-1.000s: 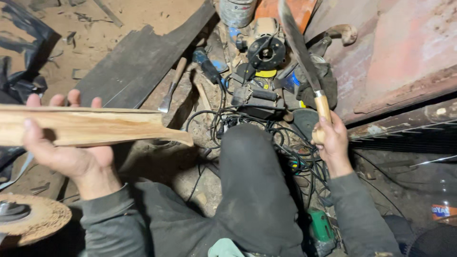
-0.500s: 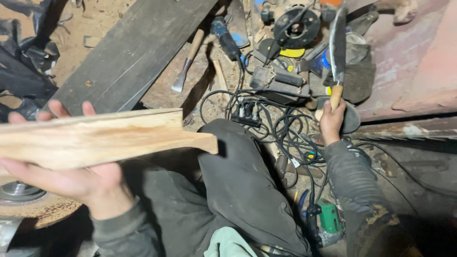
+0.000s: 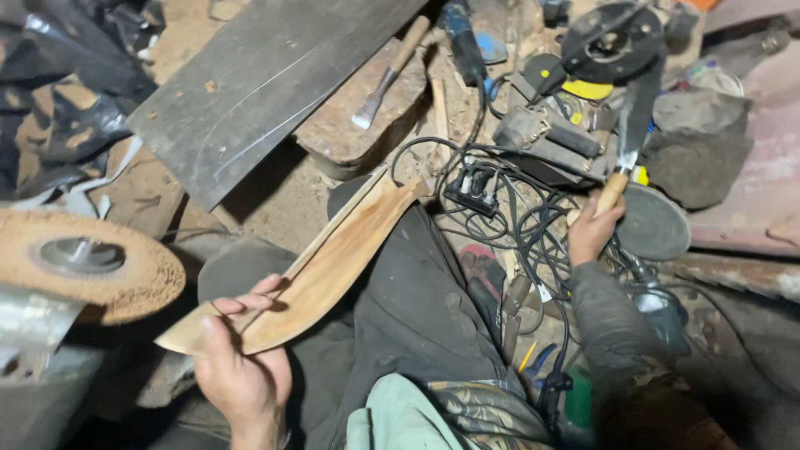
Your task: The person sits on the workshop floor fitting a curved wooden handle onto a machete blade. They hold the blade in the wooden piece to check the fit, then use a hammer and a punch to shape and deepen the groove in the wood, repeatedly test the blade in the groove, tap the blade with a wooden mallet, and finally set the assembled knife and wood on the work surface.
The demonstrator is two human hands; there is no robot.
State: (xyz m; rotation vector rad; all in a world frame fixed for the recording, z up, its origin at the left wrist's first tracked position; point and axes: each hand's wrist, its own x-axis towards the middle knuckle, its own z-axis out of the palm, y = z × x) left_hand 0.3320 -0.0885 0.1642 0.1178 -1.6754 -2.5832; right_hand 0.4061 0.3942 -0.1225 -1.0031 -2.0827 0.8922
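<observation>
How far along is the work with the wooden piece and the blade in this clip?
Done: the curved wooden piece is already cut to shape. In hand: left hand holds it; right hand grips the knife by its handle. Left: the two are apart, not yet fitted.

Overall light: dim, warm, brownish indoor light.
Source: seems to fall from above, toward 12 o'clock; upper centre is the brightest part.
Glare: pale sheen on the dark metal sheet [image 3: 250, 92] at 11 o'clock; mild shine on the wooden piece [image 3: 325, 267].
Shadows: deep at 7 and 5 o'clock, hiding the floor.
Focus: centre fairly sharp; grinding disc [image 3: 83, 267] at 9 o'clock soft.
Blur: slight smear on the left hand [image 3: 242, 367].
Edges: corners darken and stretch a little.
</observation>
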